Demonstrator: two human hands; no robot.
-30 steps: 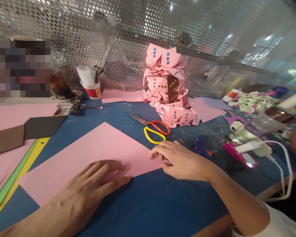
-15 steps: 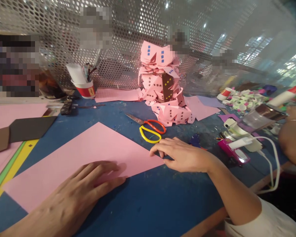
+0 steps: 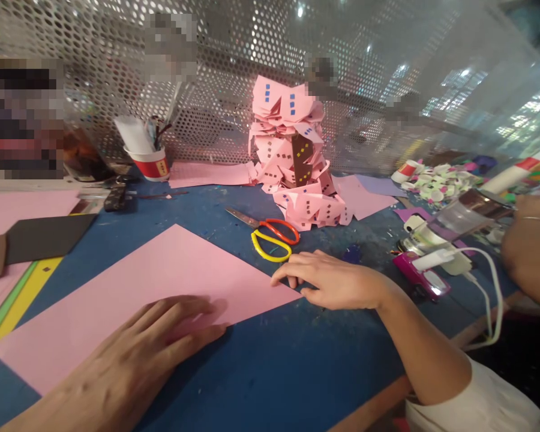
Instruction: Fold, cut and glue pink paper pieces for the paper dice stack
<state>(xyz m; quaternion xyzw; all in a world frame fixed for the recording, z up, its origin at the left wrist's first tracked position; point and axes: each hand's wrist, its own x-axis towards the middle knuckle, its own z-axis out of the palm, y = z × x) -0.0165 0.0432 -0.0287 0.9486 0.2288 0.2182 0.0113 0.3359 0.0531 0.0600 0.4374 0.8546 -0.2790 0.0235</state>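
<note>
A large sheet of pink paper (image 3: pixel 130 270) lies flat and at a slant on the blue tabletop. My left hand (image 3: pixel 153 342) rests flat on its near edge, fingers stretched out and thumb apart. At the sheet's right corner is my right hand (image 3: pixel 328 279), its fingers loosely bent and apart, touching the paper with nothing gripped. Just beyond my right fingers lie scissors (image 3: pixel 265 234) with one red and one yellow handle loop, blades slightly parted and pointing away to the left.
A tiered pink paper model (image 3: pixel 292 156) with small coloured squares stands behind the scissors. A red-and-white cup (image 3: pixel 149 163) holds tools. At right are a magenta device (image 3: pixel 420 276) with a white cable, paper scraps (image 3: pixel 441 183) and another person's arm (image 3: pixel 528 258). Coloured sheets (image 3: pixel 31 288) lie left.
The view has shifted slightly, so the things on the table appear a little further left. Both hands keep their places on the pink paper.
</note>
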